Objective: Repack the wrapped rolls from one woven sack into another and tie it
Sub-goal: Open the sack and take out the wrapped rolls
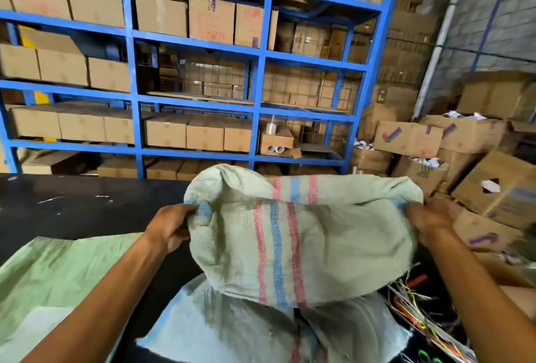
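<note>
Ahead of me stands a tall blue metal shelving rack (pixel 262 55) stacked with brown cardboard boxes (pixel 211 18). To my right, open cardboard cartons (pixel 407 137) lie heaped on the floor, and a tangle of coloured strings (pixel 412 309) sits near them.

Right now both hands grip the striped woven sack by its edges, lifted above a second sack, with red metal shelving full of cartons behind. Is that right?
One thing is wrong: the shelving is blue, not red, as the head view shows. The left hand and right hand do grip the striped woven sack by its edges, above a second sack.
</note>
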Available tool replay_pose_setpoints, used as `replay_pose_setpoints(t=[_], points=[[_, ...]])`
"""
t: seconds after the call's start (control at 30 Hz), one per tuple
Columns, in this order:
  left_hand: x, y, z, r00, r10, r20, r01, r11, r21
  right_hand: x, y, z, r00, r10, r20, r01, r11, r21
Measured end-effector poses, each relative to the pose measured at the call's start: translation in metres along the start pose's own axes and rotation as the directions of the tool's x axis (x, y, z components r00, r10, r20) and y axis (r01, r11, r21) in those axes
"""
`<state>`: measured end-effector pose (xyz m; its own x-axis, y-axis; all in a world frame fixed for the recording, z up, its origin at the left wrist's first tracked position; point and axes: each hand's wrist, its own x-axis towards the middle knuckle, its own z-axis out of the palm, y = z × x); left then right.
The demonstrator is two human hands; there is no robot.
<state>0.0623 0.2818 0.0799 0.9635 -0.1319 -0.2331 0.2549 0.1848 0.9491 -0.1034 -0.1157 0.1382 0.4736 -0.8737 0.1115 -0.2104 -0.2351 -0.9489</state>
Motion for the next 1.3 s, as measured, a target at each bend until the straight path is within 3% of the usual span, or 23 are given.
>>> replay_pose_setpoints(t=[0.1,0.17,0.27,0.4,0.5,0.53,0.6,0.67,0.7,0.73,0.77,0.87,0.93,1.03,1.1,1.17,1.23,1.3], points=[[-0.008,0.007,0.012,0.998,-0.066,0.022,0.069,0.984,-0.162,0.015,0.006,-0.013,0.971,0.16,0.176,-0.212,0.915,0.343],[-0.013,0.021,0.001,0.999,-0.042,-0.005,0.038,0.955,-0.294,0.029,0.013,-0.039,0.96,0.193,0.204,-0.264,0.87,0.417],[0.001,0.035,-0.021,0.997,-0.044,-0.063,0.019,0.938,-0.347,0.047,0.027,-0.073,0.959,0.158,0.235,-0.238,0.899,0.368],[0.013,0.032,0.002,0.993,0.006,-0.116,-0.011,0.999,-0.044,0.069,0.03,-0.072,0.977,0.133,0.168,-0.136,0.991,0.007],[0.02,0.022,0.027,0.942,0.229,-0.247,-0.155,0.946,0.284,0.095,0.037,-0.063,0.989,-0.041,0.139,0.084,0.946,-0.315],[0.026,0.018,0.029,0.902,0.336,-0.271,-0.197,0.879,0.434,0.097,0.037,-0.06,0.988,-0.065,0.143,0.115,0.919,-0.376],[0.036,0.009,0.03,0.811,0.527,-0.255,-0.192,0.651,0.735,0.114,0.046,-0.052,0.987,-0.107,0.122,0.147,0.907,-0.395],[0.04,0.004,0.032,0.783,0.593,-0.185,-0.133,0.45,0.883,0.129,0.052,-0.039,0.99,-0.087,0.107,0.119,0.932,-0.343],[0.043,0.002,0.034,0.776,0.6,-0.193,-0.118,0.439,0.891,0.13,0.047,-0.032,0.989,-0.067,0.129,0.1,0.956,-0.276],[0.049,0.002,0.037,0.781,0.583,-0.225,-0.111,0.483,0.868,0.131,0.042,-0.023,0.984,-0.027,0.173,0.053,0.988,-0.145],[0.049,0.002,0.045,0.803,0.517,-0.297,-0.096,0.604,0.791,0.129,0.036,-0.014,0.968,0.028,0.249,-0.035,0.999,0.023],[0.049,-0.002,0.058,0.903,0.219,-0.369,-0.107,0.947,0.301,0.119,0.021,0.003,0.886,0.152,0.438,-0.306,0.902,0.306],[0.049,0.001,0.052,0.933,0.081,-0.35,-0.085,0.996,0.005,0.123,0.024,-0.002,0.858,0.185,0.478,-0.377,0.86,0.344],[0.052,0.012,0.033,0.914,-0.022,-0.405,-0.09,0.963,-0.254,0.137,0.035,-0.014,0.87,0.192,0.455,-0.401,0.813,0.423],[0.049,0.014,0.026,0.913,-0.035,-0.407,-0.092,0.953,-0.29,0.139,0.041,-0.015,0.874,0.157,0.461,-0.372,0.826,0.424],[0.047,0.015,0.033,0.955,-0.014,-0.295,-0.059,0.97,-0.236,0.145,0.045,-0.009,0.862,0.124,0.492,-0.354,0.842,0.408],[0.05,0.017,0.038,0.966,0.044,-0.254,-0.066,0.995,-0.08,0.153,0.044,-0.003,0.882,0.104,0.46,-0.29,0.89,0.353],[0.055,0.019,0.038,0.941,0.14,-0.309,-0.12,0.989,0.083,0.16,0.038,-0.003,0.882,0.051,0.468,-0.246,0.898,0.365]])
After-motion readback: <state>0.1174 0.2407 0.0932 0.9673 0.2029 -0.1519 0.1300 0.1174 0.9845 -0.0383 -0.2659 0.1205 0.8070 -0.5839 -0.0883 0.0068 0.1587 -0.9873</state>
